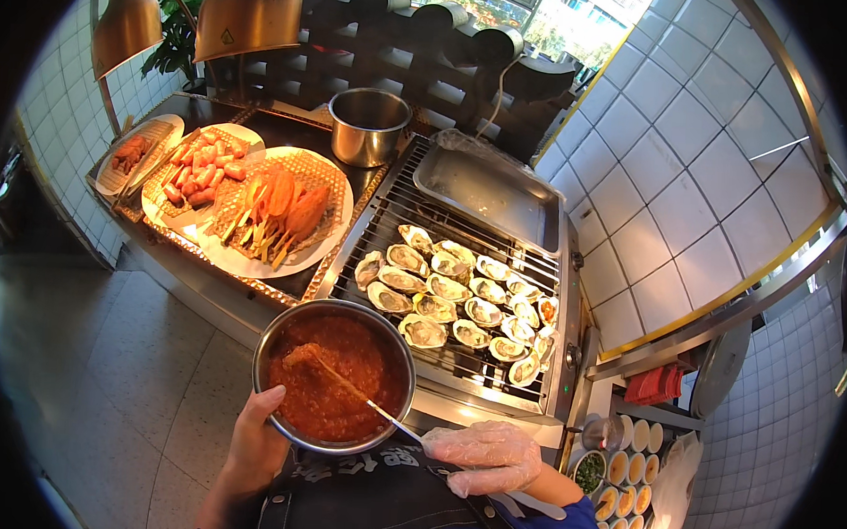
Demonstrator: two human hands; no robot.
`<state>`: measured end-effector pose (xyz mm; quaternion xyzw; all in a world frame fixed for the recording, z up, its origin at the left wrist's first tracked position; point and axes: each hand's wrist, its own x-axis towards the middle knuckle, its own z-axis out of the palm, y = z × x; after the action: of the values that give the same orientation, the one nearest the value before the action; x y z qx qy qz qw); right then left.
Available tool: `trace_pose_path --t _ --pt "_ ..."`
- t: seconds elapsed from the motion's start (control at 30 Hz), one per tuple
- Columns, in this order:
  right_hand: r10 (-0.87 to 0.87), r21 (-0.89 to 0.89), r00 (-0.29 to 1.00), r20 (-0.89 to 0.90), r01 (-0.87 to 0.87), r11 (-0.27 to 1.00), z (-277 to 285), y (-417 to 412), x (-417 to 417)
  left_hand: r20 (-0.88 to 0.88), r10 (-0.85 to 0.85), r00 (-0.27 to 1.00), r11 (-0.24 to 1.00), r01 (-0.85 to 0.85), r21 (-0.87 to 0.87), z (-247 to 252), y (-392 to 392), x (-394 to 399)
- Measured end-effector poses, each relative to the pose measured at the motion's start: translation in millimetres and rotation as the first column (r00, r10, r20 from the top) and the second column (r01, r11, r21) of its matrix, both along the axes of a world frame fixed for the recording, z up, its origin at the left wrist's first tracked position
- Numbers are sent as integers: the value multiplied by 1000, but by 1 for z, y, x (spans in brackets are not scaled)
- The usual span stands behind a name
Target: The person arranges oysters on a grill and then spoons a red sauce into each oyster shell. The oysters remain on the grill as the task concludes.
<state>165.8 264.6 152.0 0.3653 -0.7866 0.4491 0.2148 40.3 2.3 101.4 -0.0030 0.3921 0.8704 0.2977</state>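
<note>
My left hand (259,431) grips the rim of a steel bowl (409,389), thumb over its near left edge. Chunky red sauce (342,413) fills much of the bowl. In my right hand (482,457), under a clear plastic glove, is the handle of a metal spoon (393,419). The spoon's sauce-coated head rests in the red sauce. Just beyond the bowl, several opened oysters (447,288) lie in their half shells on a grill (390,210). One oyster (548,310) at the right edge carries a red topping.
A steel tray (494,189) sits at the grill's back, beside a steel pot (367,138). Left are plates of small sausages (204,170) and skewered food (291,205) beneath copper heat lamps (248,16). Several small cups (619,468) and a bowl of chopped greens (589,473) stand lower right.
</note>
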Motion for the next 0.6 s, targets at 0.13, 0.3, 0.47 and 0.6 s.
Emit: trace_pose_path --t 0.13,0.3,0.47,0.6 --pt "-86 -235 969 233 142 962 -16 1 12 28 4 1000 1000 -4 -12 -1 3 1" --pt "-25 -462 922 387 217 860 -33 6 13 11 22 1000 1000 -22 9 -2 5 7" --pt "-62 -589 863 501 392 707 -47 -1 21 54 50 997 998 -48 -50 5 8 11" --pt "0 -646 820 573 452 615 -43 -4 23 60 77 995 996 -74 -48 4 10 17"
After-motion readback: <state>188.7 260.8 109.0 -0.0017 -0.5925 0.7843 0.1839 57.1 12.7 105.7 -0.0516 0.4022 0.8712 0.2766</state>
